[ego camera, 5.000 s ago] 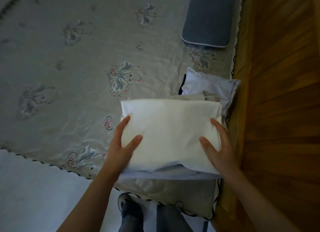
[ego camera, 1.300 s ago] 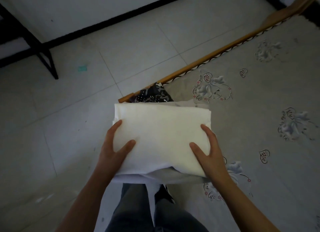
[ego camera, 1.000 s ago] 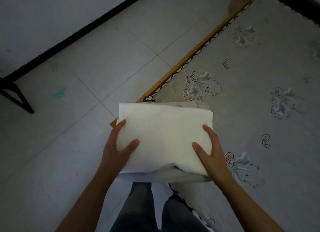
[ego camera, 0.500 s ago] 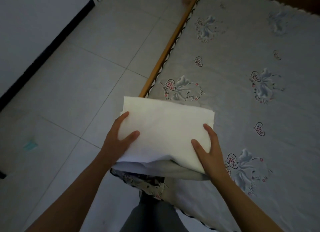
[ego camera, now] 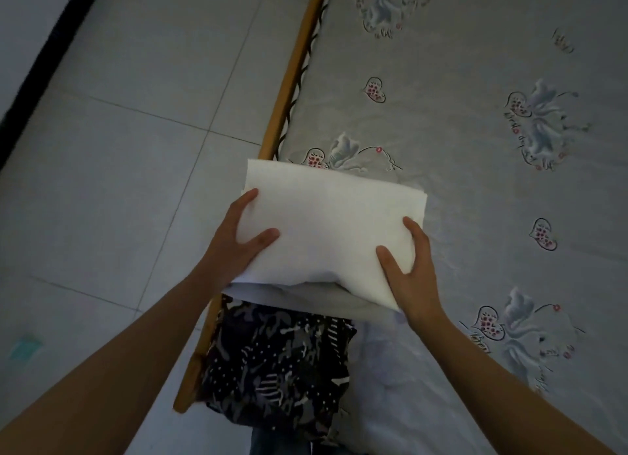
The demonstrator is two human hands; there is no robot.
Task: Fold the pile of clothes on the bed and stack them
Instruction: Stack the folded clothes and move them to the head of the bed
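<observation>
1. Head view: my left hand (ego camera: 238,244) and right hand (ego camera: 413,274) grip opposite ends of the folded white stack (ego camera: 333,223).
2. I hold the stack over the bed (ego camera: 475,217) edge, just beyond the dark patterned garment (ego camera: 278,363).

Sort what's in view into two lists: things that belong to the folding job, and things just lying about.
Job:
white folded stack
left hand
right hand
dark patterned garment
bed

Lying about:
teal scrap on the floor
</observation>
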